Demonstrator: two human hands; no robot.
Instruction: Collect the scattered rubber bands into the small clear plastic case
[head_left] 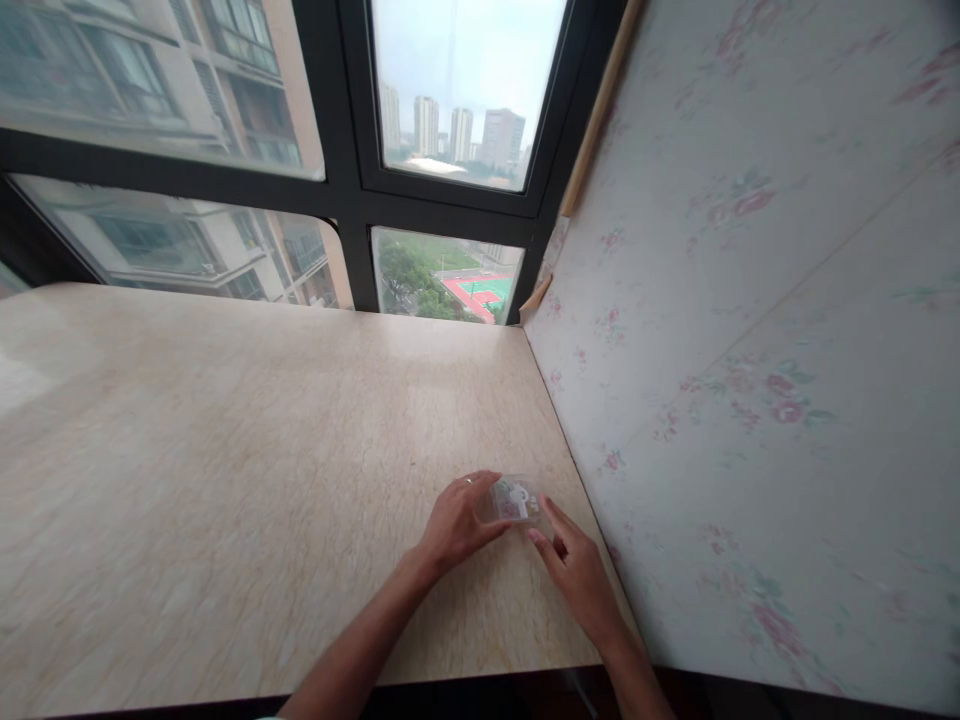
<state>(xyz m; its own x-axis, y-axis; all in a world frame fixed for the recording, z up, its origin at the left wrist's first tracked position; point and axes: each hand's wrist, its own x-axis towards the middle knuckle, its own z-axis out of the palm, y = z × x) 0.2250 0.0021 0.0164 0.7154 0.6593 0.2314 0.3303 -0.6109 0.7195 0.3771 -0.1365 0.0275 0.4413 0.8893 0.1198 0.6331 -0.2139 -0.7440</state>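
A small clear plastic box (516, 498) with a white and coloured pattern or contents is on or just above the stone sill, close to the wall. What is inside it is too small to make out. My left hand (459, 520) grips the box from its left side, thumb along the near edge and fingers along the far edge. A ring shows on one of its fingers. At the box's right end is my right hand (571, 555), thumb and index finger apart, the fingertips at or very near the corner. Its other fingers are curled in.
The wide beige marble sill (225, 480) stretches to the left and back to a dark-framed window (352, 205). A floral-papered wall (750, 400) rises close on the right. Wallpaper peels at a wooden edge strip (600, 110). The sill's front edge runs along the bottom.
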